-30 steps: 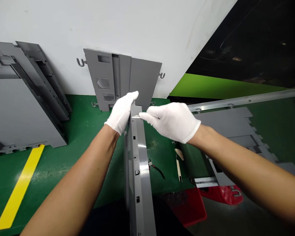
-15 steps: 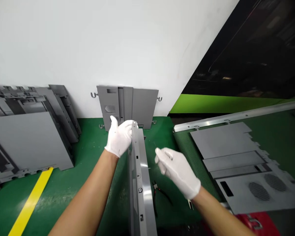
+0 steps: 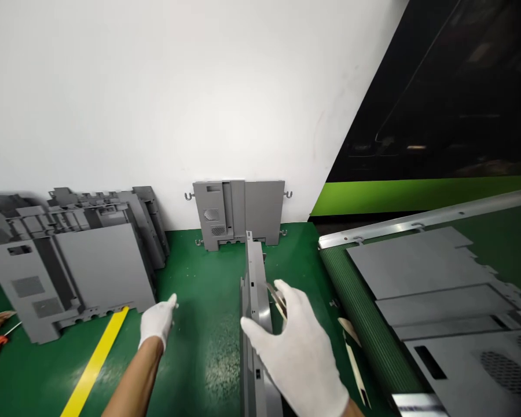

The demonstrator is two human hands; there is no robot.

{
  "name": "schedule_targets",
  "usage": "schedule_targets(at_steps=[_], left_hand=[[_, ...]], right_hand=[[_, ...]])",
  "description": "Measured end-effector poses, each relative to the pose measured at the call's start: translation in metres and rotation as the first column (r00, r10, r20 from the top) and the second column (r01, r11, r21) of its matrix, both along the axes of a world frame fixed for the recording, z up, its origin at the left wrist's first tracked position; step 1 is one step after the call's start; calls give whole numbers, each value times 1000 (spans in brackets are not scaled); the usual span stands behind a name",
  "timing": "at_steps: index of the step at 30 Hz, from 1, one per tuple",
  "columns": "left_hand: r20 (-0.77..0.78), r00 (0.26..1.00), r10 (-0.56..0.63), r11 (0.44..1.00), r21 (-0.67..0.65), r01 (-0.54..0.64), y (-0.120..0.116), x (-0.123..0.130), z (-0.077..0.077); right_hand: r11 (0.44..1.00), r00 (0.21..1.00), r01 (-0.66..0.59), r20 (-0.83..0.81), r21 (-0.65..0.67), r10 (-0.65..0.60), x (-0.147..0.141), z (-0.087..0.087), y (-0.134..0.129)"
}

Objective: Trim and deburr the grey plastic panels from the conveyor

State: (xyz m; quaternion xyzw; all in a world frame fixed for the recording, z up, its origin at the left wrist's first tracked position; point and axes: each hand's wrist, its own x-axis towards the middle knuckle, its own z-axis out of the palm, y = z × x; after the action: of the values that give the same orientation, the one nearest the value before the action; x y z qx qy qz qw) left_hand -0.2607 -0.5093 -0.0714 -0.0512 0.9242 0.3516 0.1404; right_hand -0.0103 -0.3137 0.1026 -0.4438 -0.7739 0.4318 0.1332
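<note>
My left hand [image 3: 156, 323], in a white glove, is over the green floor, left of a standing grey metal frame [image 3: 258, 278]. Its fingers are closed, with something tiny and unclear at the tips. My right hand [image 3: 304, 353], also gloved, has thumb and index finger spread apart above the frame's right side, the thumb crossing its top edge; the other fingers are hidden. Partly behind that hand, thin pale and dark items [image 3: 278, 302] show beside the frame; I cannot make out what they are.
Grey panels [image 3: 99, 260] lean together at the left, near yellow floor tape [image 3: 98, 362]. Another panel [image 3: 264, 211] with hooks stands against the white wall. At right, more panels [image 3: 412, 260] lie on a green ribbed belt [image 3: 369, 315]. A white-handled tool [image 3: 355, 368] is beside it.
My left hand has left the frame's far end and moved down and left. My right hand has come nearer and over the frame, its fingers now spread. The view has shifted, showing more at left.
</note>
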Motion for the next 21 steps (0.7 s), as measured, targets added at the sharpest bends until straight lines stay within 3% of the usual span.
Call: schedule_targets(at_steps=[4, 7, 10, 12, 14, 17, 19, 21], left_hand=[[41, 999, -13, 1000, -25, 14, -37, 26, -9], [8, 1000, 5, 1000, 28, -5, -43, 41, 4], [-103, 994, -43, 981, 182, 61, -34, 55, 48], [-59, 994, -95, 944, 313, 109, -21, 66, 89], [9, 973, -231, 885, 418, 206, -6, 77, 131], [52, 923, -382, 895, 270, 356, 11, 81, 177], [76, 921, -382, 924, 41, 380, 12, 71, 190], [75, 940, -332, 929, -147, 340, 7, 56, 190]], right_hand=[[985, 991, -118, -77, -129, 109, -2, -5, 3], [918, 948, -292, -205, -268, 242, -1, -7, 8], [845, 922, -375, -250, -382, 296, -3, -12, 6], [804, 908, -410, -277, -431, 315, -6, -17, 3], [786, 894, -428, -334, -446, 298, -7, -22, 0], [791, 910, -373, -359, -485, 209, 0, -33, 3], [776, 933, -322, -320, -542, 164, 10, -50, 10], [757, 960, -255, -254, -602, 121, 20, -78, 19]])
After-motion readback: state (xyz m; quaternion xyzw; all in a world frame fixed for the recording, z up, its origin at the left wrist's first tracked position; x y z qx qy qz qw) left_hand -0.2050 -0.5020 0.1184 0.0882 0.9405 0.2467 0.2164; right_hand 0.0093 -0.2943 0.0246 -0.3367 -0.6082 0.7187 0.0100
